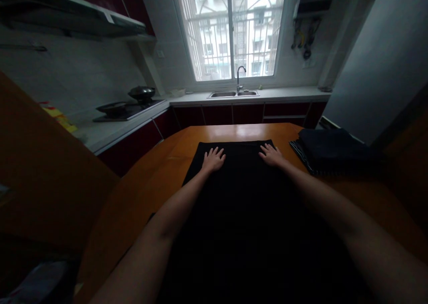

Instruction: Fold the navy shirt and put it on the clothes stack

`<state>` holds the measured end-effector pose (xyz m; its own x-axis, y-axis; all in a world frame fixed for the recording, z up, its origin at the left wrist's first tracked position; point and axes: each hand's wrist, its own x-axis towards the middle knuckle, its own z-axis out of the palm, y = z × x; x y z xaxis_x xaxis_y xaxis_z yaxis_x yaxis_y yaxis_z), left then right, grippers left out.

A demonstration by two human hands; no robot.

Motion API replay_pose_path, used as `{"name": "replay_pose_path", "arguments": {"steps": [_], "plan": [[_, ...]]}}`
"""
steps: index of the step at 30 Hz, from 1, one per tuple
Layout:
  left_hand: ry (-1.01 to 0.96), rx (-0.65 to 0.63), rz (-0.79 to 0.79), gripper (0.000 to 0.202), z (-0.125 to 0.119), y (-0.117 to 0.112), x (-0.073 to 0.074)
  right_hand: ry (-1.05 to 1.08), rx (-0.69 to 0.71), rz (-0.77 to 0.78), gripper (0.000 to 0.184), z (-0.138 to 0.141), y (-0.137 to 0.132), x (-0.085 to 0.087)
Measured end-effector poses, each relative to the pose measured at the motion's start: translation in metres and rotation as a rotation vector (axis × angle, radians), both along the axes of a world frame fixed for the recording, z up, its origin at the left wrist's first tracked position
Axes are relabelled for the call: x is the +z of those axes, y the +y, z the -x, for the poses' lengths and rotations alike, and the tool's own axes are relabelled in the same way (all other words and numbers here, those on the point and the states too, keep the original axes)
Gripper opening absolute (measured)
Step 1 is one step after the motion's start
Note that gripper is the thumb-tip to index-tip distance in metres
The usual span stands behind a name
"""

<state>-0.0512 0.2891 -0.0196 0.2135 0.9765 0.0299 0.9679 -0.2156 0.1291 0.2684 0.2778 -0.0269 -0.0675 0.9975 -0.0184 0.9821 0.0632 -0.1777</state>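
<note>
A black garment (pixel 242 192) lies spread over the wooden table (pixel 157 174), its far edge straight and close to the table's far side. It is too dark to tell what kind of garment it is. My left hand (pixel 214 159) rests flat near its far left corner, fingers spread. Close to the far right corner, my right hand (pixel 270 154) also presses flat on the cloth with the fingers apart. Both arms reach forward over the fabric, and its near part merges into darkness.
Folded dark clothes (pixel 334 150) are stacked on the table's right side. Beyond stands a counter with a sink (pixel 230 94) and faucet (pixel 238 79) under a window. A stove with a pan (pixel 112 108) and a lidded pot (pixel 142 92) is at left; a fridge (pixel 381 67) stands right.
</note>
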Motion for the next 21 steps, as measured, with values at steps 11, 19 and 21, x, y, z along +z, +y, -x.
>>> {"name": "replay_pose_path", "arguments": {"steps": [11,19,21], "plan": [[0.029,-0.172,0.018,0.061,-0.048,0.048,-0.007,0.031,0.212,-0.053,0.061,0.083,0.042,-0.006],[0.138,-0.023,-0.030,0.062,0.021,0.064,0.015,-0.009,-0.133,-0.111,0.062,-0.013,0.053,0.005],[0.147,-0.217,-0.066,0.062,-0.014,0.056,0.011,-0.017,-0.073,-0.147,0.061,0.017,0.046,0.003]]}}
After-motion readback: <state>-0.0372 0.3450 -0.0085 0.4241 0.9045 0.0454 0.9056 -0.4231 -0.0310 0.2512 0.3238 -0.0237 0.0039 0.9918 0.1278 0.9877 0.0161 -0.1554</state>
